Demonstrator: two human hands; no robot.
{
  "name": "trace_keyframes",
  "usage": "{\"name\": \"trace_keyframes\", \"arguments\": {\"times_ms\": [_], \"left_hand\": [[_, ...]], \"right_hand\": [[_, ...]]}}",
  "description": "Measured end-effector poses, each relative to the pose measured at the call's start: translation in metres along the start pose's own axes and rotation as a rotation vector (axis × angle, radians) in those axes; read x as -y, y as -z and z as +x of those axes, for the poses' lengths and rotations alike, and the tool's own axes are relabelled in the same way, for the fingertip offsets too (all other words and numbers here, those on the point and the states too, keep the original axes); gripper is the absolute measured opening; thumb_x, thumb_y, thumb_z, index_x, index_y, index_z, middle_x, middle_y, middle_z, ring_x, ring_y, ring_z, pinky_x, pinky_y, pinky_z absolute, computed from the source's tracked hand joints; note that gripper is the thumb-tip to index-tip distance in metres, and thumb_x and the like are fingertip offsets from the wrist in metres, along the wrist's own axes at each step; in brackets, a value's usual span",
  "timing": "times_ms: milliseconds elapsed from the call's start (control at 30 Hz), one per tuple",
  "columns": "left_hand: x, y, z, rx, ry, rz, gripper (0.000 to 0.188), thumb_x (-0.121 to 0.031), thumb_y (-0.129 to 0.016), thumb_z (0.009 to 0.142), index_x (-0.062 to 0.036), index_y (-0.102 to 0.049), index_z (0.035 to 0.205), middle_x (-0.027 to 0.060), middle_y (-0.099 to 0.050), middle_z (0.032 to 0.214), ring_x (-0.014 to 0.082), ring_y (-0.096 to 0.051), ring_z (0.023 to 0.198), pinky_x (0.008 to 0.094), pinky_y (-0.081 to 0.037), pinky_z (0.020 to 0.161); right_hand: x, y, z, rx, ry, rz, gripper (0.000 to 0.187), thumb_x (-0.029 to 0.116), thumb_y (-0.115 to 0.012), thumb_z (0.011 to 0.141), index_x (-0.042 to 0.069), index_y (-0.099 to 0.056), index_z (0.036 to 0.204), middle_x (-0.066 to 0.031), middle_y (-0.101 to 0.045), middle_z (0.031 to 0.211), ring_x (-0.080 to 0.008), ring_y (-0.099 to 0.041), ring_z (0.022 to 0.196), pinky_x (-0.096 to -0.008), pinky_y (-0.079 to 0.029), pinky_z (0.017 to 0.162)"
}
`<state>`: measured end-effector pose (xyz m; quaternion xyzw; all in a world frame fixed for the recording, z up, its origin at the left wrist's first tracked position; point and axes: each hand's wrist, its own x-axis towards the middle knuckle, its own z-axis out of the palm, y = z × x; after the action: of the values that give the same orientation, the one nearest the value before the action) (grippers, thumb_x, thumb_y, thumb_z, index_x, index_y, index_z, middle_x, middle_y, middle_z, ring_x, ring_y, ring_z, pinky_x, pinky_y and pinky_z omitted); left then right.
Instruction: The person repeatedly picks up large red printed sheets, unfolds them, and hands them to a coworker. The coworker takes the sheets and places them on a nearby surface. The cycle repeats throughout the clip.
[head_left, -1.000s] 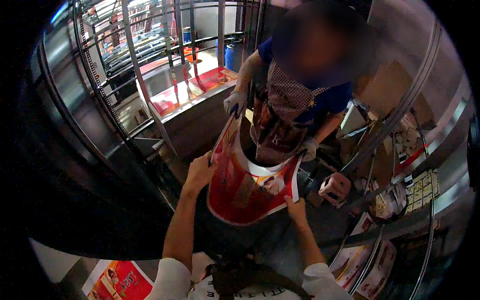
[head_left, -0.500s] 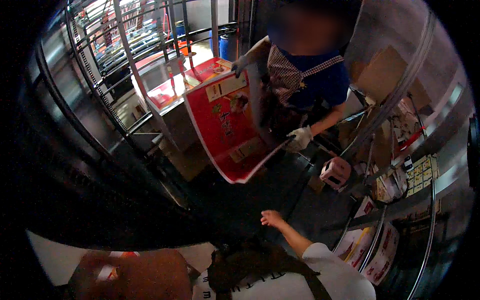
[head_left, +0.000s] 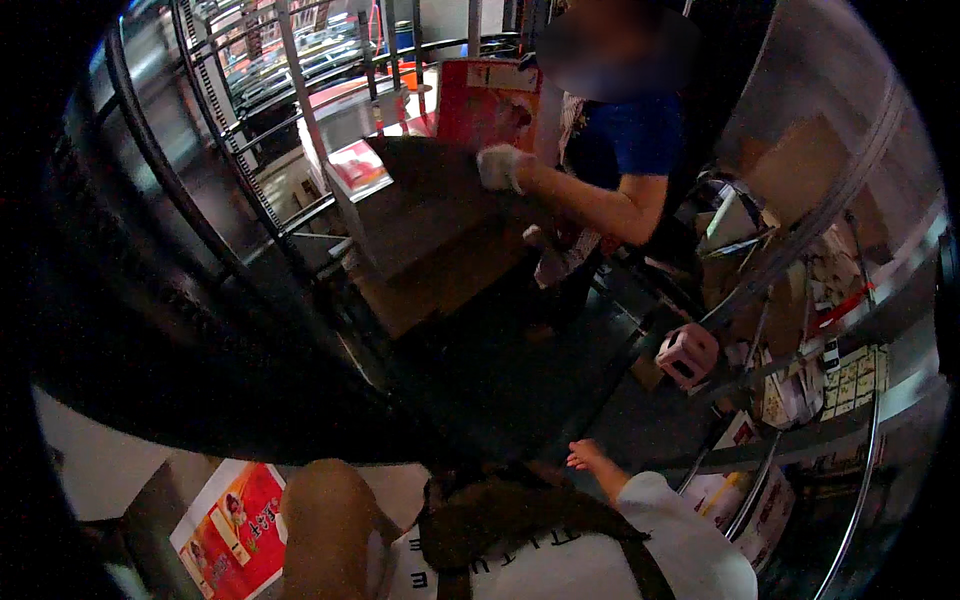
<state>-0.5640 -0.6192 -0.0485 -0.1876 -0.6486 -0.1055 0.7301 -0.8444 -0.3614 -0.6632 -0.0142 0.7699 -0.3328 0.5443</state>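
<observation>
My right hand [head_left: 583, 455] hangs bare in front of the white shirt, its small fingers loosely apart and nothing visible in them. My left hand is out of view. At the lower left, a red printed sheet [head_left: 262, 555] leans beside a brown rounded shape [head_left: 325, 520] whose kind I cannot make out. Across from me a co-worker in a blue shirt [head_left: 640, 140] reaches a white-gloved hand [head_left: 500, 167] over a dark surface. Another red printed sheet [head_left: 480, 110] stands upright behind that glove, by the co-worker's other hand, which is mostly hidden.
Metal rails and posts [head_left: 310, 100] stand at the left, with a small red-and-white printed piece [head_left: 358, 168] on a ledge. A pink stool [head_left: 688, 355] stands on the right, near cardboard [head_left: 795, 165] and paper scraps. Curved metal bars [head_left: 865, 480] run along the right side.
The co-worker has swung the red sheet from between us back to the far side. My right hand has moved slightly right and down. A red sheet now shows at the lower left.
</observation>
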Motion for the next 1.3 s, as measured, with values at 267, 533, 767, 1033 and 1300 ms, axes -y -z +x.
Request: {"name": "trace_keyframes", "arguments": {"times_ms": [267,533,767,1033,1300], "left_hand": [[-0.024,0.057,0.015,-0.009,-0.02,-0.056,0.026,-0.017,-0.051,0.08,-0.0028,-0.052,0.102,0.016,-0.049,0.113,0.0274,-0.047,0.102,0.0382,-0.039,0.085],[-0.058,0.14,0.03,-0.033,0.028,-0.163,0.025,-0.017,-0.053,0.078,-0.0035,-0.053,0.1,0.0156,-0.05,0.112,0.027,-0.049,0.098,0.0389,-0.04,0.082],[-0.106,0.173,0.041,-0.08,0.033,-0.236,0.024,-0.016,-0.054,0.077,-0.0041,-0.053,0.098,0.0153,-0.051,0.11,0.0267,-0.05,0.096,0.0396,-0.041,0.08],[-0.193,0.187,0.059,-0.142,-0.013,-0.123,0.023,-0.016,-0.055,0.076,-0.0048,-0.053,0.095,0.015,-0.052,0.108,0.0264,-0.051,0.092,0.0403,-0.042,0.078],[-0.292,0.197,0.092,-0.086,-0.1,0.136,0.021,-0.015,-0.056,0.074,-0.0056,-0.054,0.093,0.0146,-0.053,0.107,0.0261,-0.053,0.089,0.0411,-0.044,0.075]], "right_hand": [[0.031,-0.066,-0.029,-0.129,-0.041,0.25,0.028,0.032,-0.047,0.083,0.006,-0.053,0.091,-0.0113,-0.062,0.084,-0.0221,-0.062,0.064,-0.0331,-0.047,0.049],[0.027,-0.146,-0.109,-0.324,0.181,0.606,0.024,0.025,-0.052,0.081,0.006,-0.055,0.095,-0.0086,-0.062,0.073,-0.0174,-0.06,0.058,-0.0288,-0.045,0.046],[0.02,-0.175,-0.175,-0.397,0.237,0.563,0.019,0.021,-0.051,0.082,0.005,-0.055,0.092,-0.0093,-0.062,0.076,-0.0166,-0.06,0.059,-0.027,-0.045,0.048],[-0.02,-0.231,-0.18,-0.106,0.285,0.259,0.022,0.025,-0.05,0.082,0.005,-0.055,0.09,-0.0091,-0.062,0.071,-0.0173,-0.06,0.059,-0.0295,-0.047,0.05],[-0.162,-0.276,-0.208,0.056,0.032,0.39,0.018,0.021,-0.049,0.081,0.005,-0.057,0.081,-0.0102,-0.062,0.072,-0.0179,-0.06,0.054,-0.0294,-0.043,0.041]]}}
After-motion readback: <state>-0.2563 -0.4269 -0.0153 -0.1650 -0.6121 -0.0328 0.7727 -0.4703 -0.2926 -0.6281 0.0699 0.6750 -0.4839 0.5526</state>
